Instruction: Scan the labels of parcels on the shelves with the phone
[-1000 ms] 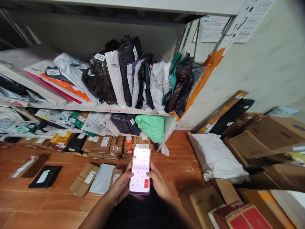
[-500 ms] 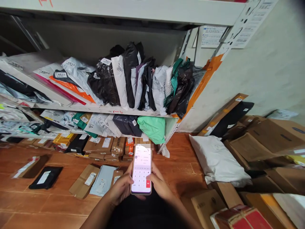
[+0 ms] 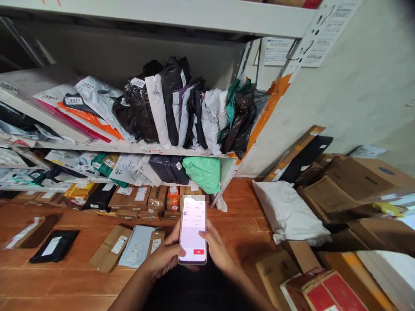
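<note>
Both of my hands hold a smartphone [image 3: 193, 231] upright in front of my body, its bright screen facing me. The screen shows lines of small text and a red button low on the right. My left hand [image 3: 164, 255] wraps the phone's left side, its thumb at the lower left of the screen. On the other side, my right hand [image 3: 216, 246] grips the edge with the thumb over the screen's right margin. The fingers behind the phone are mostly hidden. Beyond the phone, a light green parcel bag [image 3: 203, 172] sits at the end of a low shelf.
A white metal rack [image 3: 152, 149] ahead bears several labelled parcel bags [image 3: 139, 110]. Boxes [image 3: 129, 196] lie beneath it. On the wooden floor are a black parcel [image 3: 55, 245], a flat carton [image 3: 112, 248] and a grey mailer [image 3: 136, 246]. At right stand a white sack [image 3: 290, 211] and piled cardboard boxes [image 3: 366, 185].
The number keypad on the phone's screen has gone, leaving a blank area and the red button lower down. My right thumb has moved up slightly. The view has turned a little to the right.
</note>
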Tool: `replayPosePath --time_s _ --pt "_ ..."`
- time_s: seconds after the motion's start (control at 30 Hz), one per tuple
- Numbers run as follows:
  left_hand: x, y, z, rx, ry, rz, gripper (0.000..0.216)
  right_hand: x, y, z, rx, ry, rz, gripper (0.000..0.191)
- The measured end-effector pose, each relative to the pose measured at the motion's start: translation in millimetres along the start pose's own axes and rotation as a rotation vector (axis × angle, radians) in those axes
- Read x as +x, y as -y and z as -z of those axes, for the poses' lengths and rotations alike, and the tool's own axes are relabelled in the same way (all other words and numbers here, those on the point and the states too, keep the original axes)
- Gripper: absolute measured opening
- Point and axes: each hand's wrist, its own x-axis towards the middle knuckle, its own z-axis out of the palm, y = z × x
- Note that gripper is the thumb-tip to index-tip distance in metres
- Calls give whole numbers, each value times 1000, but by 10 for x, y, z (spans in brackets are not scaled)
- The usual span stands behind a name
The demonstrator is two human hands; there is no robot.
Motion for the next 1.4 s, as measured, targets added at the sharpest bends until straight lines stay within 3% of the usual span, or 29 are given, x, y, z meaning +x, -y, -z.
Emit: replayPosePath --time_s 0.17,0.3,0.4,0.5,0.6,0.7,0.77,0.83,0.97,1.1,1.27,1.4 --pt "44 95 29 -93 57 -18 104 55 -107 48 13 -119 -13 25" --pt "134 173 36 -98 101 -17 101 61 -120 167 13 -99 -12 25" --pt "224 201 6 -40 119 42 88 27 -144 267 60 -32 -36 47" --pt "352 154 -52 144 93 118 71 36 -250 390 177 -47 -60 50" --pt "611 -32 -79 553 -93 -25 53 116 -329 567 297 -120 -74 47" --pt "1078 -380 -12 984 -437 -221 43 243 -255 788 368 -159 -82 40" --pt "1477 -659 79 1168 -684 -220 46 334 -120 937 400 -182 -71 42" --pt "1895 -912 182 1238 -811 -169 56 415 54 1080 423 -195 -65 45" --pt "2650 -1170 318 1381 -990 -64 69 539 391 1377 444 -152 -86 44" --pt "3187 -1128 348 1511 -1144 -4 83 643 598 1702 452 -127 -82 47" --pt "3518 -1076 417 1644 -1268 38 84 763 731 2061 468 -87 -83 42" --pt "3592 -1198 505 1750 -1248 81 71 859 731 2285 495 -78 -90 48"
